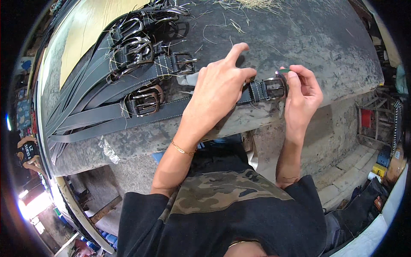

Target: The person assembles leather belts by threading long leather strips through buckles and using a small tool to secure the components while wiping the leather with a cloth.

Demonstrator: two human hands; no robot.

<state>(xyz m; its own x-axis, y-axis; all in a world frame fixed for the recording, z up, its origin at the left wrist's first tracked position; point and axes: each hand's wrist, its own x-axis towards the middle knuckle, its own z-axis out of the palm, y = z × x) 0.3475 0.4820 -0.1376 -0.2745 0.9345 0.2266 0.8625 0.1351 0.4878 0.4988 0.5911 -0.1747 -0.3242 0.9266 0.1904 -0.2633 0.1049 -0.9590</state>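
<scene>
A black leather belt (173, 109) with pale edge stitching runs along the near side of the dark worktop. Its metal buckle (274, 88) lies at the right end, between my two hands. My left hand (218, 83) rests over the strap left of the buckle, index finger stretched away and thumb spread toward the belt loop. Just right of the buckle, my right hand (303, 88) pinches a thin green piece (284, 71) at its fingertips; what kind of tool it is cannot be made out. A grey object (188, 79) shows partly beneath my left wrist side.
Several more black belts with buckles (138, 49) and loose threads pile up at the left of the worktop (334, 47). Pale thread scraps (257, 4) lie at the far edge. A crumpled silvery wrapper (109, 150) sits at the near left. Another person (31, 156) is far left.
</scene>
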